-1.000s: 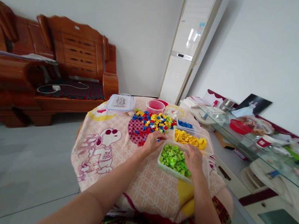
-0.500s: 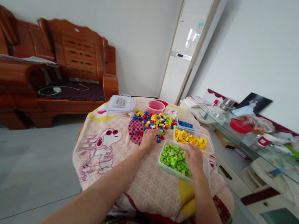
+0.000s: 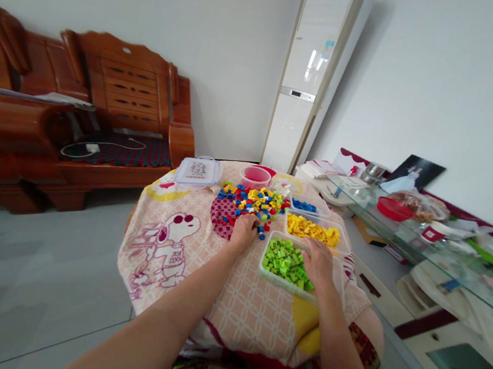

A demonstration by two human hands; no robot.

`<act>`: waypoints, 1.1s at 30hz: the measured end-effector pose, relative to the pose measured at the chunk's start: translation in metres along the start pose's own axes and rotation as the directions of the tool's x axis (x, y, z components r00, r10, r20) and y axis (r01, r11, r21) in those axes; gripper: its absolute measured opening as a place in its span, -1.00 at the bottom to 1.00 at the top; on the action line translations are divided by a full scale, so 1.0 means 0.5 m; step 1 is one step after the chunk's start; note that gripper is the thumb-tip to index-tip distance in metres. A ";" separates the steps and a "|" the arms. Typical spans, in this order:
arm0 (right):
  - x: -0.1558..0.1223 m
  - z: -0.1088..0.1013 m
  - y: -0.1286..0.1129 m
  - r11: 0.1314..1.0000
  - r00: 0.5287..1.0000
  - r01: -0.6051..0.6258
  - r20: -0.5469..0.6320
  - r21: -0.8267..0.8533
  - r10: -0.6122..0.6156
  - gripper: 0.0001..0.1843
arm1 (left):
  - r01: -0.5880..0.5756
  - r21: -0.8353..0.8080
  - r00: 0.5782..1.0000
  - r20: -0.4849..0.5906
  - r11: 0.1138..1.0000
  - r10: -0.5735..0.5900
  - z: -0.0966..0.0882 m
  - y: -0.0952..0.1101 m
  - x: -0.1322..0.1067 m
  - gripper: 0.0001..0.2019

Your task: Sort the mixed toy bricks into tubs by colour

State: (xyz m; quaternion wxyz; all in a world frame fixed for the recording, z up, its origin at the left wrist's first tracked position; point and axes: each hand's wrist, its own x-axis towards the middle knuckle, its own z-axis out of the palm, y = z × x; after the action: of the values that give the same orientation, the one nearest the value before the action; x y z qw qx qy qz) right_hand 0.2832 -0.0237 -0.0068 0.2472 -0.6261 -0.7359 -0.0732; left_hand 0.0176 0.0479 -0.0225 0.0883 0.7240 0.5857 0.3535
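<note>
A heap of mixed toy building bricks (image 3: 257, 197) in red, blue, yellow, white and green lies on the cloth-covered table. At its near edge is my left hand (image 3: 244, 233), fingers bent together among the bricks; what they pinch is too small to make out. My right hand (image 3: 319, 263) hovers over the right part of a clear box with green bricks (image 3: 286, 262), its fingers loosely apart and nothing visible in them. Behind that box stands a clear tub of yellow bricks (image 3: 312, 229), and farther back a smaller one with blue bricks (image 3: 303, 206).
A pink round bowl (image 3: 255, 176) and a lidded plastic box (image 3: 199, 171) stand at the table's far side, with white pieces (image 3: 281, 188) near the bowl. Close on the right runs a cluttered glass-topped cabinet (image 3: 376, 220). Wooden seats (image 3: 120, 96) are at the left.
My left hand has shifted slightly at the near edge of the heap, its fingers drawing closer together. My right hand stays over the green bricks, almost unmoved. The view has tilted very slightly.
</note>
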 end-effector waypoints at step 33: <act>-0.003 -0.009 -0.012 0.999 1.000 -0.024 0.009 -0.030 0.025 -0.55 | -0.095 -0.085 0.987 -0.137 0.992 0.083 0.012 0.026 -0.020 -0.71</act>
State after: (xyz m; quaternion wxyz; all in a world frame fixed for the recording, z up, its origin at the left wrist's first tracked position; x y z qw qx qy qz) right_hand 0.2786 -0.0282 -0.0022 0.2353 -0.6391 -0.7280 -0.0785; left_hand 0.0310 0.0366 -0.0236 0.0661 0.7194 0.5405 0.4313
